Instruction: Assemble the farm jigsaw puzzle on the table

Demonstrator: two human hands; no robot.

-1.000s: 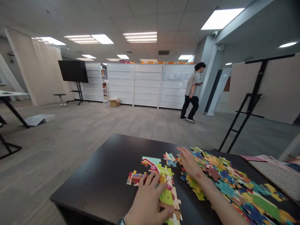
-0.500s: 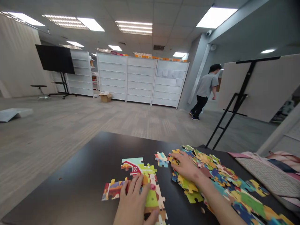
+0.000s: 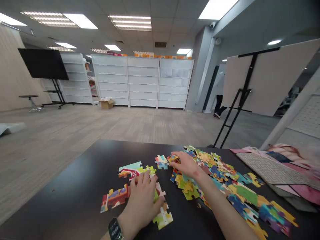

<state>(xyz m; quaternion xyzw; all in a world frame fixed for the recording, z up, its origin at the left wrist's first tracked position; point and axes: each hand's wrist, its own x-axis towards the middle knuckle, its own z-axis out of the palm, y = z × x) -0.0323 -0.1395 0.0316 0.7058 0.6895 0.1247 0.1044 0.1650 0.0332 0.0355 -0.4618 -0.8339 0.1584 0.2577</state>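
My left hand (image 3: 143, 196), with a watch (image 3: 115, 229) on its wrist, lies over a partly joined jigsaw puzzle (image 3: 163, 215) on the black table. Its fingers are stretched out and cover the middle of the puzzle. A red barn section (image 3: 130, 169) shows beyond the fingertips, and a red and purple strip of pieces (image 3: 115, 197) lies left of the hand. My right hand (image 3: 186, 165) rests on the near-left edge of a heap of loose puzzle pieces (image 3: 212, 163), thumb and fingers apart, touching pieces. Beside its fingertips lies a small joined cluster of pieces (image 3: 161, 162).
The heap spreads along the right side of the black table (image 3: 75, 190). Folded pink and grey cloth items (image 3: 272, 166) lie at the right edge. Beyond are a board on a stand (image 3: 240, 96), white shelves (image 3: 142, 81) and a person's legs (image 3: 219, 106).
The view has swung somewhat to the right. My left wrist and watch have come into view, with the hand still on the puzzle. The walking person is now mostly hidden behind the board.
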